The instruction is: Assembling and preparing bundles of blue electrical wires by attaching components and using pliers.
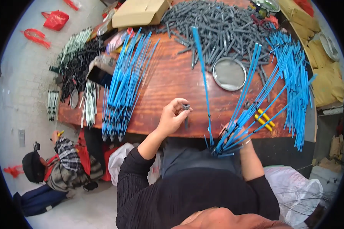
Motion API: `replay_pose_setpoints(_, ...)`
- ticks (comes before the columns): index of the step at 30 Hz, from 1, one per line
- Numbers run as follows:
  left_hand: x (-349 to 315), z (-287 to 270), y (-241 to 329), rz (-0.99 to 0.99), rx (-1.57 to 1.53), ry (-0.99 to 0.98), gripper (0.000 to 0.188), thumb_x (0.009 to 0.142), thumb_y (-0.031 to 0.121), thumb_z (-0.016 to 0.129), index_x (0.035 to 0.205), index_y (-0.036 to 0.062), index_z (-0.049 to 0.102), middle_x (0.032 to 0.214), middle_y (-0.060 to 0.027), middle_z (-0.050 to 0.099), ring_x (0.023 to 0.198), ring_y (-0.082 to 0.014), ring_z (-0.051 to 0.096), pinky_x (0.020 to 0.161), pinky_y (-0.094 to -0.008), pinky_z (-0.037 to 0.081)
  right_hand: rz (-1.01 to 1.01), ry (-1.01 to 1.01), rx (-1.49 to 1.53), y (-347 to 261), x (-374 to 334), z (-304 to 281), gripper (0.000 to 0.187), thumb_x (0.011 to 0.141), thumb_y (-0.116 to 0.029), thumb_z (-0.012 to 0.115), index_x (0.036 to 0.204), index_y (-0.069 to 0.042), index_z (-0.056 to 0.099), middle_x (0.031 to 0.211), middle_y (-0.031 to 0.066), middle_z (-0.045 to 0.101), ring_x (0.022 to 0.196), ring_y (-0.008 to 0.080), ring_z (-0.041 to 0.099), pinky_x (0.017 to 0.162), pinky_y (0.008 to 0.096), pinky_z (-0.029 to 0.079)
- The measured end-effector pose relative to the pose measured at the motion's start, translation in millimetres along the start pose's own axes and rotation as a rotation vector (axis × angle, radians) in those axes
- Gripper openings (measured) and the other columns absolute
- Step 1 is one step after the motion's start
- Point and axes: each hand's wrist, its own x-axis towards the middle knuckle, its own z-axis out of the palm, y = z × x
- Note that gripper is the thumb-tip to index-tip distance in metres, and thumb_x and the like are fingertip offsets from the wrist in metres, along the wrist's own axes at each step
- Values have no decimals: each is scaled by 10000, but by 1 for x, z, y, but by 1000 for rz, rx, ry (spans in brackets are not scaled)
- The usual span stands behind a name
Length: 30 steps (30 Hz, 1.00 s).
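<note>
My left hand [174, 117] is closed in a pinch on a small dark grey plastic part [185, 107], with a round head and a stem pointing down, above the table's front edge. Gathered in my right hand [236, 133] is a loose bunch of blue umbrella ribs [245, 103], thin rods with black joints. They fan out up and to the right from their lower ends by my lap, and they partly hide the fingers. One rib [203, 72] stands apart, to the left of the others. Beside this hand lies a yellow-handled tool [264, 119].
Small grey parts [214, 30] form a large heap at the back of the brown table [168, 72]. A round, rimmed dish [229, 74] sits before it. Blue rib bundles [122, 87] [296, 95] lie left and right. A phone [99, 77] and black parts are farther left, near another person [65, 156].
</note>
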Motion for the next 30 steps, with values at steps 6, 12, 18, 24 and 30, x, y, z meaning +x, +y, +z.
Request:
replay_pose_setpoints(6, -73, -10, -24, 14, 14, -155, 279, 753, -20, 633, 1022, -20, 558, 807, -43, 614, 709, -50, 545, 592, -194, 437, -73, -501, -182, 39, 22, 50, 217, 613, -96, 775, 708, 21, 619, 703, 164, 634, 662, 265, 641, 646, 388, 523)
replay_pose_setpoints(12, -124, -8, -17, -44, -173, -171, 334, 703, -34, 658, 1031, -33, 595, 813, -41, 613, 710, -63, 555, 621, -208, 453, 82, -541, -279, 43, 16, 87, 239, 574, -101, 802, 672, 6, 611, 724, 151, 642, 707, 242, 629, 647, 345, 498)
replay_pose_setpoints(18, -129, -7, -8, 77, -71, -221, 344, 701, -28, 655, 1041, -35, 603, 807, -55, 613, 721, -72, 560, 635, -209, 457, 90, -574, -261, 47, 13, 85, 231, 563, -76, 796, 651, -10, 593, 746, 143, 640, 713, 215, 610, 670, 315, 480)
replay_pose_setpoints(24, -126, -2, -5, 88, -117, -262, 321, 717, 2, 668, 1027, -35, 592, 832, -62, 621, 725, -72, 575, 636, -208, 468, 69, -511, -319, 43, 11, 85, 219, 557, -57, 786, 636, -17, 585, 708, 101, 614, 691, 201, 588, 650, 309, 466)
replay_pose_setpoints(30, -122, 3, -6, -96, -266, -267, 288, 714, 43, 701, 969, -33, 590, 813, -59, 607, 693, -74, 571, 618, -206, 468, 12, -517, -386, 42, 13, 89, 237, 563, -97, 795, 626, -28, 577, 677, 67, 575, 677, 185, 548, 620, 300, 437)
